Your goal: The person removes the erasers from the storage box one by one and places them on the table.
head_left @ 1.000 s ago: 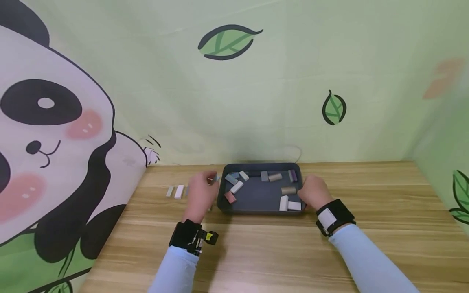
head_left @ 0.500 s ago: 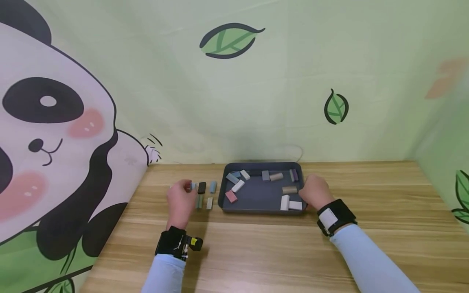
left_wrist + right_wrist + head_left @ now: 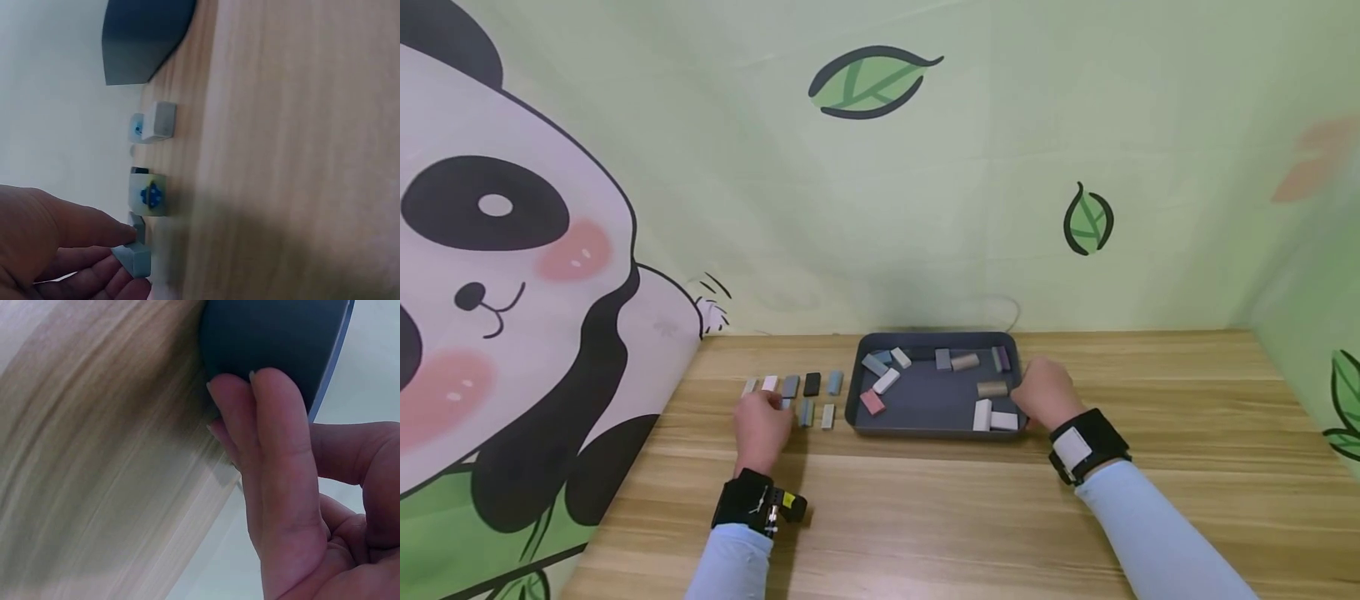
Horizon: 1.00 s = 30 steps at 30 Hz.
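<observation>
My left hand [image 3: 762,429] pinches a small light-blue block [image 3: 139,259] between thumb and fingers, low over the wooden table on the left. That block sits at the left end of a front row, beside a patterned greenish-blue block [image 3: 807,414] and a pale grey one [image 3: 828,417]. Behind them runs a back row that includes a white block [image 3: 771,383], a grey-blue one [image 3: 791,386], a black one [image 3: 812,384] and a blue one [image 3: 835,383]. My right hand [image 3: 1047,393] grips the right side of a dark tray [image 3: 925,433], its fingers [image 3: 284,437] against the outer wall.
Several loose blocks lie in the tray, among them a pink one [image 3: 872,402], a tan one [image 3: 992,388] and a white one [image 3: 1003,421]. A printed cloth wall [image 3: 970,250] rises behind the table [image 3: 925,517].
My left hand has moved left from beside the tray with the light-blue block, then down toward the front row. The grey-blue block behind it now shows. My right hand stays on the tray.
</observation>
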Each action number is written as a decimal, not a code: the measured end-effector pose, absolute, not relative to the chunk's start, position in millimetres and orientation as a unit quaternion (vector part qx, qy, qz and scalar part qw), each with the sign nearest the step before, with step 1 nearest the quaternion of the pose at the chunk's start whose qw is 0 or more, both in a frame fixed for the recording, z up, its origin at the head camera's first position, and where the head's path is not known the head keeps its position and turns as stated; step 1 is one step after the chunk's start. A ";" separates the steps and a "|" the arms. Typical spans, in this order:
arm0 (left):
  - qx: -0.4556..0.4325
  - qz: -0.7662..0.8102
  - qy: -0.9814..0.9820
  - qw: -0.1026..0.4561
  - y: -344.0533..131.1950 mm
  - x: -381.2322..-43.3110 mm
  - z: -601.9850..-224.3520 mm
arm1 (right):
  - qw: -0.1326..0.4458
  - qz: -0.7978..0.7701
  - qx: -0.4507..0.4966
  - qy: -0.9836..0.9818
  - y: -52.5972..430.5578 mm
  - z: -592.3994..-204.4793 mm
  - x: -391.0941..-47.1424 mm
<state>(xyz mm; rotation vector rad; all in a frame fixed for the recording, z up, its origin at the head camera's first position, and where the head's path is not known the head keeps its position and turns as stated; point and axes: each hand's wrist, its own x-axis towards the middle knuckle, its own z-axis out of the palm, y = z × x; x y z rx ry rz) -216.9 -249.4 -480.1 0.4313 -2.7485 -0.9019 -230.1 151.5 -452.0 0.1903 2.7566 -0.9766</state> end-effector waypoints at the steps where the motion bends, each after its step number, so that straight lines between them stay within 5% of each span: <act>1: 0.145 -0.301 -0.936 0.111 -250.1 -217.1 -481.7 | 0.106 -0.333 0.064 0.935 151.6 -451.9 -229.7; 21: 0.166 -0.277 -0.943 0.084 -251.4 -219.3 -485.7 | 0.102 -0.322 0.070 0.939 149.3 -453.2 -231.0; 30: 0.129 -0.263 -0.947 0.128 -229.0 -220.6 -457.3 | 0.103 -0.319 0.067 0.940 148.4 -452.3 -229.5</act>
